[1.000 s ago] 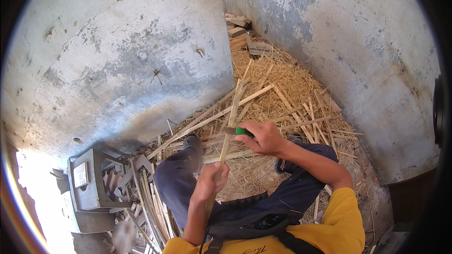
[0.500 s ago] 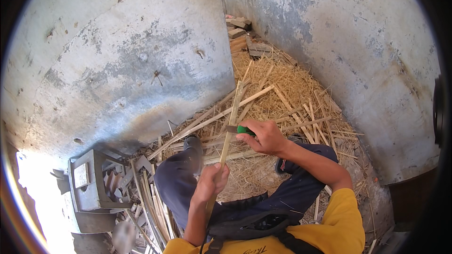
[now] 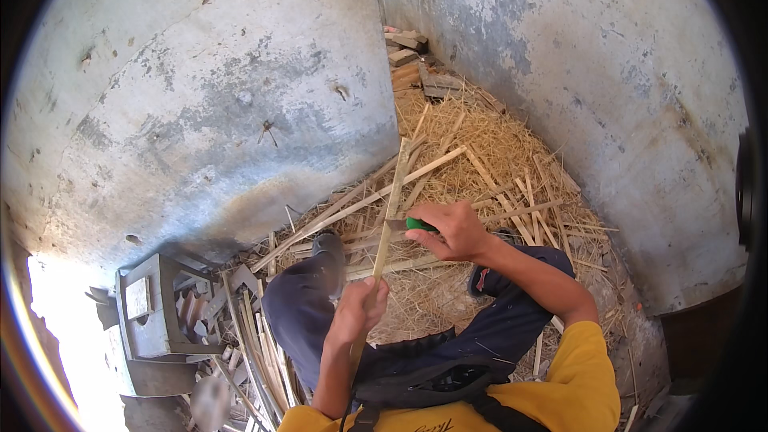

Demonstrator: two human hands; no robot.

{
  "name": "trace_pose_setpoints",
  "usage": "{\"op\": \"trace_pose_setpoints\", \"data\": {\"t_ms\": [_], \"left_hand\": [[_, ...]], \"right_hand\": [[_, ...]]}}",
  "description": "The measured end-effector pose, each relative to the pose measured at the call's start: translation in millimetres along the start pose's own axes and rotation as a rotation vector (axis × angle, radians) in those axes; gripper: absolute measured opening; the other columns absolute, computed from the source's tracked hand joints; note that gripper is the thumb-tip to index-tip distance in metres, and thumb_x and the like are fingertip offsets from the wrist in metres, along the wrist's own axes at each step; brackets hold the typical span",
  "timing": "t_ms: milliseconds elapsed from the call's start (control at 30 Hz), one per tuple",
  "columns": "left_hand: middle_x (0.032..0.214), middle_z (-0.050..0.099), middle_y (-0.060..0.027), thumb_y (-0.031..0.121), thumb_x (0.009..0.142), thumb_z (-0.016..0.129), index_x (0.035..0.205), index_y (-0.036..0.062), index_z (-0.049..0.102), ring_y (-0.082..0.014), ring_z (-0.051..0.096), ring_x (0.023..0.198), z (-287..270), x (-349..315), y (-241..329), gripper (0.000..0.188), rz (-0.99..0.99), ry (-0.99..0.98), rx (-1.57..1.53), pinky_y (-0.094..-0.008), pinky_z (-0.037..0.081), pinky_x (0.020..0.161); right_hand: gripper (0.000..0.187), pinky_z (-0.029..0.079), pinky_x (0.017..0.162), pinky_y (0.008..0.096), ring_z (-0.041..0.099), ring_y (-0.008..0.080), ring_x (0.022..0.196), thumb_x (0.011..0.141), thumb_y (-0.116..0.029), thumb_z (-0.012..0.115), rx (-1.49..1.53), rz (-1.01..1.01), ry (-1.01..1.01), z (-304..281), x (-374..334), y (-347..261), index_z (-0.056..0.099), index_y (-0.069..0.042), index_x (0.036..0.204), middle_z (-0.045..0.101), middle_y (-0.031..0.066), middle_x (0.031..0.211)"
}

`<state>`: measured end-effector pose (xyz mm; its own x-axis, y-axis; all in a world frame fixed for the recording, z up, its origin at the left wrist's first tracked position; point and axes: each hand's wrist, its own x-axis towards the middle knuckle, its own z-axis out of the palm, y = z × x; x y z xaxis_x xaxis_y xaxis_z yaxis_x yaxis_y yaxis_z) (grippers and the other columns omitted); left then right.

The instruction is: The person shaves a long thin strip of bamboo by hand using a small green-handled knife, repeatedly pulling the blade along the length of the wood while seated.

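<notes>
At the far left, bright light is coming in beside a grey box-like wooden frame [image 3: 152,308], which is sitting among scraps on the floor. The peeling left wall [image 3: 200,112] is rising behind it. Just right of the frame, a bundle of long, thin strips [image 3: 264,352] is lying near the person's dark trousers [image 3: 298,304]. The left hand [image 3: 360,309] is closing tightly around the lower part of a flat, pale wooden strip [image 3: 394,196], which is slanting up and slightly rightward between the knees, its far end pointing toward the corner. Crossing that strip above the left hand, the blade of a green-handled knife [image 3: 419,225] is touching it from the right. The right hand [image 3: 454,230] is gripping the knife's handle, fingers wrapped around it. Beyond the hands, a heap of straw-coloured shavings [image 3: 472,124] is spreading over the floor, with loose slats [image 3: 520,212] lying across it. Farther right, the stained right wall [image 3: 624,112] is curving past a yellow sleeve [image 3: 576,376].
</notes>
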<state>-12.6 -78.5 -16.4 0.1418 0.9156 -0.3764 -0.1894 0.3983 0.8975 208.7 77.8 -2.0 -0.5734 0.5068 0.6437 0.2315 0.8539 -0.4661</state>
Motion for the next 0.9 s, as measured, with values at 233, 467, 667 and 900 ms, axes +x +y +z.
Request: {"op": "trace_pose_setpoints", "data": {"t_ms": [233, 467, 667, 900], "left_hand": [[0.06, 0.038, 0.004, 0.046, 0.108, 0.041, 0.087, 0.0086, 0.051, -0.0074, 0.031, 0.049, -2.1, -3.8, 2.5, 0.044, 0.012, 0.008, -0.06, -0.0273, 0.025, 0.046], [0.058, 0.038, 0.0028, 0.049, 0.108, 0.038, 0.083, 0.0094, 0.048, -0.007, 0.032, 0.047, -4.0, -3.1, 1.6, 0.048, 0.042, -0.003, -0.009, -0.0248, 0.028, 0.044], [0.058, 0.037, 0.0041, 0.048, 0.109, 0.038, 0.083, 0.0099, 0.046, -0.0062, 0.031, 0.047, -2.7, -2.7, 0.4, 0.047, 0.052, 0.012, 0.016, -0.025, 0.026, 0.043], [0.056, 0.031, 0.0062, 0.049, 0.11, 0.038, 0.081, 0.0118, 0.042, -0.0053, 0.027, 0.046, 0.5, -2.7, -2.1, 0.047, 0.085, -0.002, -0.024, -0.0252, 0.023, 0.041]], "right_hand": [[0.026, 0.056, 0.057, 0.0361, 0.073, 0.0271, 0.067, 0.097, -0.028, 0.075, 0.016, 0.042, 0.023, 0.4, -0.8, -0.8, 0.073, -0.004, 0.108, 0.076, 0.0108, 0.088], [0.027, 0.056, 0.056, 0.0362, 0.074, 0.0271, 0.067, 0.096, -0.028, 0.076, -0.006, 0.011, 0.031, 1.4, -0.7, 2.2, 0.073, -0.003, 0.109, 0.076, 0.0113, 0.088], [0.028, 0.056, 0.057, 0.037, 0.074, 0.0277, 0.068, 0.096, -0.029, 0.075, -0.009, 0.017, 0.041, 1.8, -0.6, 2.0, 0.073, -0.004, 0.109, 0.077, 0.0112, 0.089], [0.03, 0.057, 0.059, 0.0382, 0.075, 0.0293, 0.072, 0.098, -0.03, 0.074, -0.019, 0.053, 0.036, 4.0, -1.2, 0.7, 0.073, -0.003, 0.109, 0.077, 0.0132, 0.09]]}}
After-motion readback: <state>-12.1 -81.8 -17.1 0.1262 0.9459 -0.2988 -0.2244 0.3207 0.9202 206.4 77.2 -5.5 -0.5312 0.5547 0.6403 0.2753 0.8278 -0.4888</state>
